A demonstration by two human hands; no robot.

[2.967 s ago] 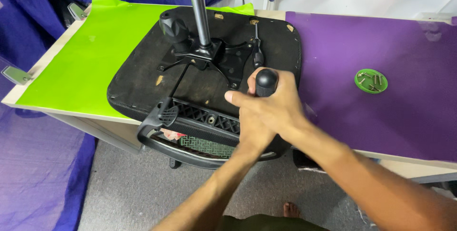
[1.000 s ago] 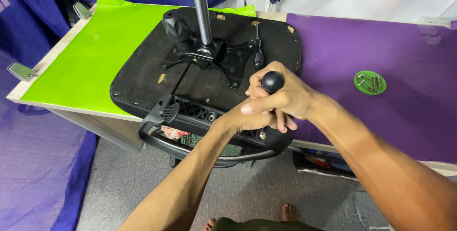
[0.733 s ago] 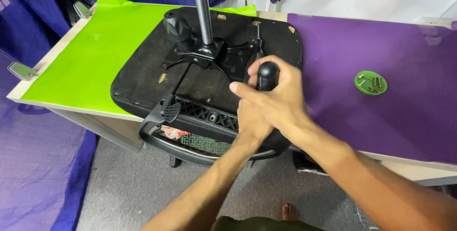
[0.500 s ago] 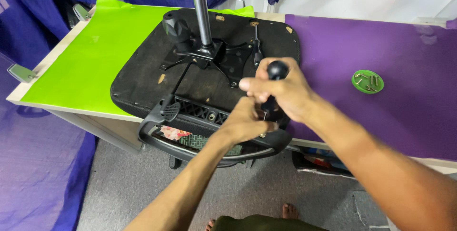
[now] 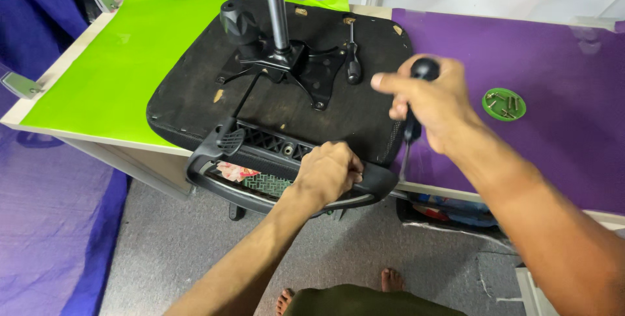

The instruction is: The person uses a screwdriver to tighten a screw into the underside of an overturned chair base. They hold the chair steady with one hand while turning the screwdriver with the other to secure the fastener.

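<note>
Gripping one screwdriver, one chair seat, two hands

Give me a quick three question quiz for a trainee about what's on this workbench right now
1. True or false: the right hand grips a black-handled screwdriver.
2. What does the left hand rest on? A) the green dish B) the black frame at the near edge of the upturned chair seat C) the metal post
3. Fill in: the small round green dish of screws sits on the ____ sheet.

Key: 1 true; 2 B; 3 purple.
</note>
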